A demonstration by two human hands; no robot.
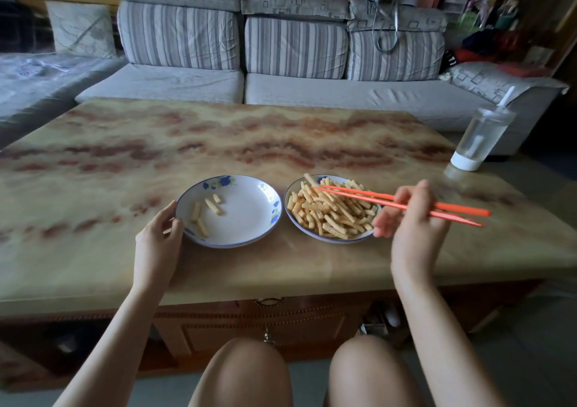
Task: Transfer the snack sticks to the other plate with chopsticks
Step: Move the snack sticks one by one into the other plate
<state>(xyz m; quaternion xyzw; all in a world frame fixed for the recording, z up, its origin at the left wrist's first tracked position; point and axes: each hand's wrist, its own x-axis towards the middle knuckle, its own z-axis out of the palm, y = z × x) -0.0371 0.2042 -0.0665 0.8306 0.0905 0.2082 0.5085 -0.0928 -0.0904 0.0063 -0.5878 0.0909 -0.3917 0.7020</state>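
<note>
Two white plates with blue flower rims stand side by side on the marble-look table. The right plate [292, 216] is heaped with pale yellow snack sticks [331, 211]. The left plate [249, 219] holds several sticks [206, 211] near its left side. My right hand [409, 216] grips a pair of orange chopsticks [368, 197]; their tips reach over the back of the full plate and pinch one stick [310, 179], lifted a little above the heap. My left hand [160, 235] holds the left plate by its left rim, thumb along the edge.
A clear tumbler with a white base and straw [480, 138] stands at the table's right edge. A striped grey sofa [237, 85] runs behind the table. My knees are below the table's front edge [281, 285].
</note>
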